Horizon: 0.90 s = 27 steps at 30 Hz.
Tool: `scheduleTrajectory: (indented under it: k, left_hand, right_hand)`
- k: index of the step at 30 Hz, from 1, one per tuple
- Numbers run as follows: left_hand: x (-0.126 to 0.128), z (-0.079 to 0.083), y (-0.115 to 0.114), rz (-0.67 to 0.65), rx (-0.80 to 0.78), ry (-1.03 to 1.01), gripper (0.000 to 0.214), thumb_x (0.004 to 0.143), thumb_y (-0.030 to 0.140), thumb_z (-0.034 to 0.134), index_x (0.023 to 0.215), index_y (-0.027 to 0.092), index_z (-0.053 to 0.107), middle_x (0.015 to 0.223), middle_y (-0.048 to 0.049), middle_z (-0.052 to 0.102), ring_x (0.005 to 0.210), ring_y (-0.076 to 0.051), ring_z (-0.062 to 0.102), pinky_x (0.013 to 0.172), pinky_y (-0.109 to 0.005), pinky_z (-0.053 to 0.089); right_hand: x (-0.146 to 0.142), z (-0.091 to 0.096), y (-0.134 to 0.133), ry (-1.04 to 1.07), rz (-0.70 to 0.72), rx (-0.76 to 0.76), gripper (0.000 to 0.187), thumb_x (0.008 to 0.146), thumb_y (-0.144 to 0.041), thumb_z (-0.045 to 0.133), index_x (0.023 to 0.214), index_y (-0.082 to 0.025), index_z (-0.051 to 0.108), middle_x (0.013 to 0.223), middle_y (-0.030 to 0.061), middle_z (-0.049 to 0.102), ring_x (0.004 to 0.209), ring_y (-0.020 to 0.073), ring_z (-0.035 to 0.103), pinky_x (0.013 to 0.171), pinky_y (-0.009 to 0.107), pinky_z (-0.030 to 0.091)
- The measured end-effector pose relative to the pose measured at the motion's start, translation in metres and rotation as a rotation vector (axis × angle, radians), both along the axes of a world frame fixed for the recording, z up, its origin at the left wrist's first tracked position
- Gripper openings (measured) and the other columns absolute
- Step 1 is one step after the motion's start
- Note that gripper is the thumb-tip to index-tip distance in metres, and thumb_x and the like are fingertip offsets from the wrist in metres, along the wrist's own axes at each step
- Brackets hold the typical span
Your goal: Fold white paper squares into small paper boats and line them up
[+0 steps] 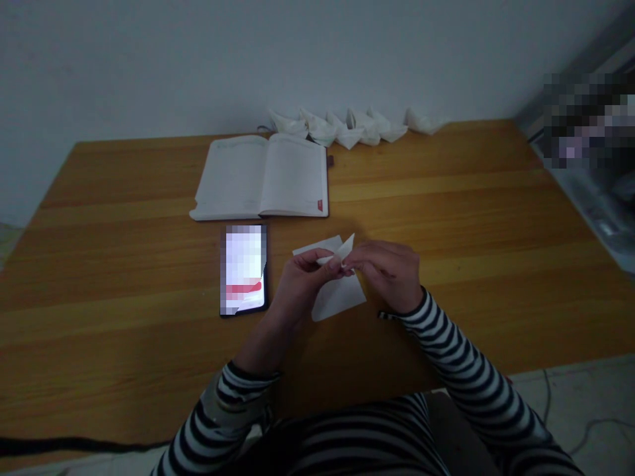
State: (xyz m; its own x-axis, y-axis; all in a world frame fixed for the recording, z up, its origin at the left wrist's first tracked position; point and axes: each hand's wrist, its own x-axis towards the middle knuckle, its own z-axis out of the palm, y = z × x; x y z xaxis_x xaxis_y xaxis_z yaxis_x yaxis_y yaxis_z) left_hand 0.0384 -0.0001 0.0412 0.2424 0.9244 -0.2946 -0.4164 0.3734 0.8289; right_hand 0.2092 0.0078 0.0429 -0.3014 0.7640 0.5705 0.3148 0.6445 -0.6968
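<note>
- Setting: a wooden table [397, 198] stands against a pale wall [248, 59]. A pixelated area covers the upper right corner of the view, and its contents cannot be identified.
- Far edge of table: a row of white paper boats [347, 129] lies close to the wall, the pieces overlapping. One stands slightly apart at the right end.
- Centre of table: an open notebook [292, 175] lies flat, just in front of the row, with a red ribbon [320, 205] at the lower corner of its right page.
- Below the notebook: a phone [244, 271] lies flat, its screen lit and pixelated, and is just beside the left hand.
- Work area: a folded paper [337, 297], white and partly creased, is held in the air above the table, in front of the notebook and to the right of the phone. One pointed flap stands upward.
- Left hand [300, 284]: mostly closed, pinching the folded paper between thumb and fingers.
- Right hand [389, 274]: curled, its fingertips [350, 268] meeting the paper near the left hand, and appears to pinch it. The exact grip is partly hidden.
- Handling assessment: the folded paper appears light, thin and soft, and is liable to crease or tear under force. The firmest hold would be on the thicker folded section, not the loose flaps.
</note>
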Motion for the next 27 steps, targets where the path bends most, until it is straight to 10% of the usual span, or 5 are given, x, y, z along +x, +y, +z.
scheduleTrajectory:
  k: [22,27]
  left_hand:
    - [-0.001,0.007,-0.003,-0.006,-0.083,0.014,0.033,0.062,0.031,0.089,0.061,0.014,0.062,0.056,-0.0002,0.070,0.048,-0.010,0.067,0.049,-0.015,0.053]
    - [0.001,0.011,-0.005,0.059,-0.019,0.047,0.031,0.067,0.031,0.086,0.061,0.015,0.061,0.057,-0.0002,0.071,0.049,-0.011,0.069,0.049,-0.016,0.055]
  right_hand:
    - [-0.001,0.002,-0.003,0.049,0.069,0.009,0.026,0.094,-0.008,0.050,0.082,-0.022,0.069,0.077,0.0011,0.074,0.073,0.0139,0.071,0.069,0.026,0.056]
    - [-0.010,-0.006,-0.006,0.218,-0.136,-0.178,0.021,0.081,-0.015,0.074,0.093,-0.025,0.061,0.075,-0.0045,0.071,0.065,0.0119,0.069,0.062,0.022,0.053]
